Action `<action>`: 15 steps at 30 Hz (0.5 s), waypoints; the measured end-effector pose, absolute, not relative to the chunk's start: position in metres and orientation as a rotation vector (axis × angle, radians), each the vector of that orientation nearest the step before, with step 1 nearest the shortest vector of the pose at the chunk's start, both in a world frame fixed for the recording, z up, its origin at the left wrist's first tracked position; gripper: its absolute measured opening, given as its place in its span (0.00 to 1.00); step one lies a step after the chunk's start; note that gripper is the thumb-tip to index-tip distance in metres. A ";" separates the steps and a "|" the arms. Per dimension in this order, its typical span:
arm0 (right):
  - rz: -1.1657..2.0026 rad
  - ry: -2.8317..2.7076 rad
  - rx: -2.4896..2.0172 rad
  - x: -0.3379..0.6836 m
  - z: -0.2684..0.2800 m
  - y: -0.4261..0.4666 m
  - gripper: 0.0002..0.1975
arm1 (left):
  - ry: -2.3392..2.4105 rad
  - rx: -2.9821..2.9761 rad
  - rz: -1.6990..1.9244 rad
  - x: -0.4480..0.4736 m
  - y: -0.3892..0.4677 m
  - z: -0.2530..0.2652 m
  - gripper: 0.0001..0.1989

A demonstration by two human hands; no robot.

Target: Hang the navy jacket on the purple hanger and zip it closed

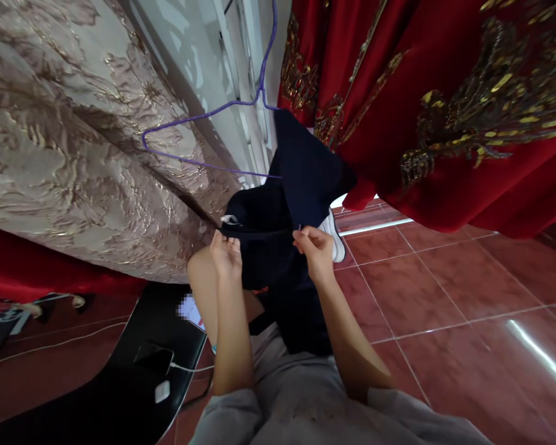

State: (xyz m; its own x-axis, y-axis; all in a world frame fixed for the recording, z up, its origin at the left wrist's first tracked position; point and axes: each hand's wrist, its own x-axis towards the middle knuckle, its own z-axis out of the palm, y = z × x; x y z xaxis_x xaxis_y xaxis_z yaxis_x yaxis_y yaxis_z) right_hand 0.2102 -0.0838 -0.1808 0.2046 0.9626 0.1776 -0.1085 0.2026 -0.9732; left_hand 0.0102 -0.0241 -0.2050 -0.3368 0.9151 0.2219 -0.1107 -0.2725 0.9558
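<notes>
A dark navy garment (312, 164) hangs from the right arm of a purple wire hanger (201, 115), and its lower part drapes over my lap. At the left end of the garment's edge, my left hand (227, 254) pinches the cloth near a small white tag. My right hand (315, 247) pinches the same edge farther right, thumb against forefinger. Between the two hands the edge is drawn fairly straight. The left half of the hanger is bare.
Embossed beige-pink fabric (106, 142) hangs at left, red cloth with gold sequins (426, 123) at right. A black table (97, 395) at lower left carries a phone (154, 358) on a white cable and a white case (162, 391). Red tiles (438, 284) cover the floor.
</notes>
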 end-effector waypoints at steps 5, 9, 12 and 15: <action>0.736 -1.402 -1.059 0.226 -0.172 -0.093 0.24 | 0.987 1.414 1.547 0.051 -0.058 -0.153 0.14; 0.985 -1.514 -0.918 0.211 -0.138 -0.083 0.12 | 0.956 2.052 1.450 0.067 -0.068 -0.105 0.11; 1.164 -1.558 -0.837 0.211 -0.113 -0.077 0.05 | 0.821 2.136 1.300 0.057 -0.058 -0.108 0.22; 1.256 -1.754 -0.763 0.232 -0.083 -0.072 0.08 | 0.776 2.158 0.930 0.030 -0.045 -0.131 0.30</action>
